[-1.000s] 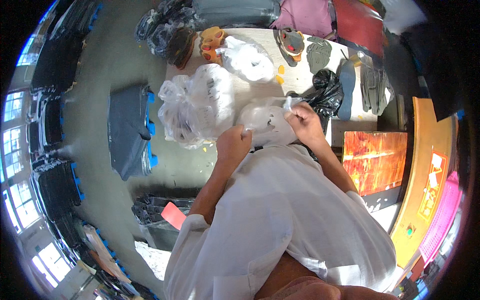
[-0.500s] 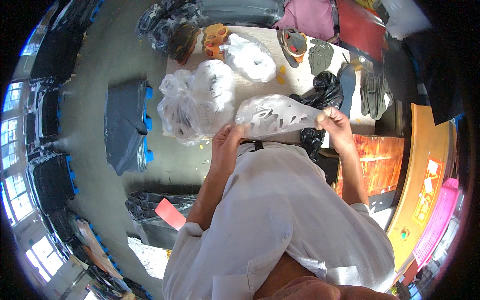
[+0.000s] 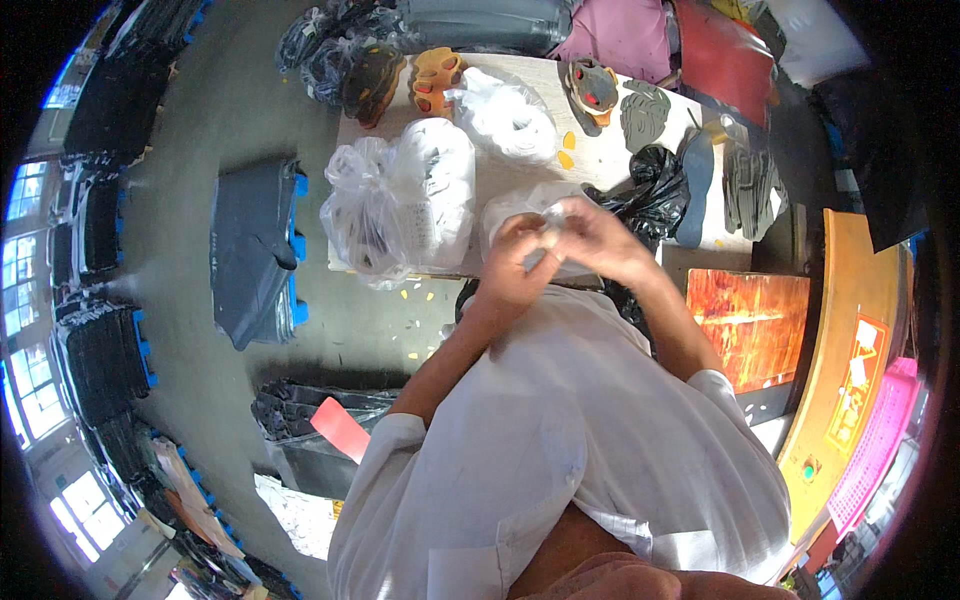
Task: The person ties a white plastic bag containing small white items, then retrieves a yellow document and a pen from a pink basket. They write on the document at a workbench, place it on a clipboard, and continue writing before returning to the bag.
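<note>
Close together over the table's near edge, both hands are closed on the gathered mouth of a clear plastic bag point(image 3: 497, 213) with pale contents. My left hand point(image 3: 513, 265) pinches it from the left, fingers bunched at the neck. My right hand point(image 3: 597, 240), a little smeared by motion, grips from the right and overlaps the left fingertips. Most of this bag is hidden behind the hands. Just left of it stand two filled plastic bags, one full of white pieces point(image 3: 436, 190) and one knotted on top point(image 3: 365, 225). Another filled white bag point(image 3: 505, 120) lies beyond.
A crumpled black bag point(image 3: 655, 185) and stacked dark cut pieces point(image 3: 752, 195) lie on the right. Along the far side are orange and black shaped pieces point(image 3: 435, 80) and loose dark green ones point(image 3: 644, 112). Dark sheets on a blue pallet point(image 3: 250, 250) stand on the floor at left.
My hands, apart with the bag's mouth stretched between them before, have come together at its neck. The right hand moved left and the left hand moved right.
</note>
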`<action>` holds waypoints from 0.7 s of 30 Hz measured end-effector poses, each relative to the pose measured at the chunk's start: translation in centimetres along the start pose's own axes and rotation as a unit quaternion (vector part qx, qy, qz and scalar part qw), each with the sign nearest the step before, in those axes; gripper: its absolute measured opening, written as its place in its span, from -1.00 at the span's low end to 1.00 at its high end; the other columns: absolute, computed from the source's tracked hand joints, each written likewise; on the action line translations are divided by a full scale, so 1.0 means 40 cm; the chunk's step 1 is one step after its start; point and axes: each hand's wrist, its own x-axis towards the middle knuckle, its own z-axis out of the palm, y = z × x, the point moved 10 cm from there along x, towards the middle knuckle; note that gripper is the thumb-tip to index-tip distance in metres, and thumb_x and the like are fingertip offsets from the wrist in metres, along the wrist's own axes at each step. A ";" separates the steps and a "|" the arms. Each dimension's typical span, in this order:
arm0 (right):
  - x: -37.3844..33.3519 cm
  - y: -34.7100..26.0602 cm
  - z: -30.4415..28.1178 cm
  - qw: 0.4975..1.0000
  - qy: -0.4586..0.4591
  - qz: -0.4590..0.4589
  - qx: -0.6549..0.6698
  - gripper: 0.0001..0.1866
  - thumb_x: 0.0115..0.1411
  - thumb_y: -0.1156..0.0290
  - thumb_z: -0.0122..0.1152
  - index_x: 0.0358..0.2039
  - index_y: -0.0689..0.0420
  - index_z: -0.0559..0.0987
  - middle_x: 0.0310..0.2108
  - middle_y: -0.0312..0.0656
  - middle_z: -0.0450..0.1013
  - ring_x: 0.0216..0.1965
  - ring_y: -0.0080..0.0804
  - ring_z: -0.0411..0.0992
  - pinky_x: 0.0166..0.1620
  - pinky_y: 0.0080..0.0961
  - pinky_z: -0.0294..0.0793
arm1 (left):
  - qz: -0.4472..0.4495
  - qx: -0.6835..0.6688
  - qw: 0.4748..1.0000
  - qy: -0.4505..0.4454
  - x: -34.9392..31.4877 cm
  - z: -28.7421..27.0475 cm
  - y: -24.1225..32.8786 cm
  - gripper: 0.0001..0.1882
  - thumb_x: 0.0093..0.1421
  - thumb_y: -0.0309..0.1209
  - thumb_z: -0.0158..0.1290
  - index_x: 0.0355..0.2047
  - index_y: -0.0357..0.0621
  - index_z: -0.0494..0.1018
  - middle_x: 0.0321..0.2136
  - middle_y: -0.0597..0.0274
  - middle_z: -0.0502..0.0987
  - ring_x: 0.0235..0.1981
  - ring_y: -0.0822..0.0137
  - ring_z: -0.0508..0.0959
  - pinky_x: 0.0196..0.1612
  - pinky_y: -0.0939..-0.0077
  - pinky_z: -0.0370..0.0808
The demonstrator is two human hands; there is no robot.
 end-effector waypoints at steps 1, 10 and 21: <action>0.014 0.013 0.024 0.998 -0.023 0.006 -0.053 -0.71 0.34 0.45 0.32 0.03 0.21 0.52 -0.17 -0.23 0.59 -0.13 -0.55 0.52 -0.06 -0.51 0.54 | 0.007 0.022 1.000 -0.013 0.002 0.008 0.009 -0.83 0.21 -0.46 0.27 -0.24 -0.25 0.55 -0.09 0.03 0.57 -0.02 0.17 0.57 0.10 0.28 0.47; 0.030 0.050 -0.069 0.970 0.078 0.006 0.229 -0.87 0.32 0.54 0.27 -0.13 0.19 0.58 -0.34 -0.23 0.58 -0.40 -0.50 0.49 -0.23 -0.50 0.50 | -0.031 0.022 0.999 0.007 0.023 -0.045 -0.014 -0.77 0.17 -0.40 0.27 -0.18 -0.17 0.56 -0.19 0.08 0.60 -0.22 0.01 0.58 -0.08 0.22 0.54; 0.010 0.028 -0.118 0.984 0.100 -0.036 0.142 -0.85 0.23 0.62 0.20 -0.21 0.17 0.62 -0.35 -0.31 0.57 -0.43 -0.60 0.45 -0.26 -0.59 0.46 | 0.047 0.159 0.986 0.001 0.057 0.012 0.004 -0.72 0.03 -0.31 0.39 -0.34 -0.19 0.59 -0.04 0.04 0.52 0.00 -0.06 0.50 0.09 0.06 0.43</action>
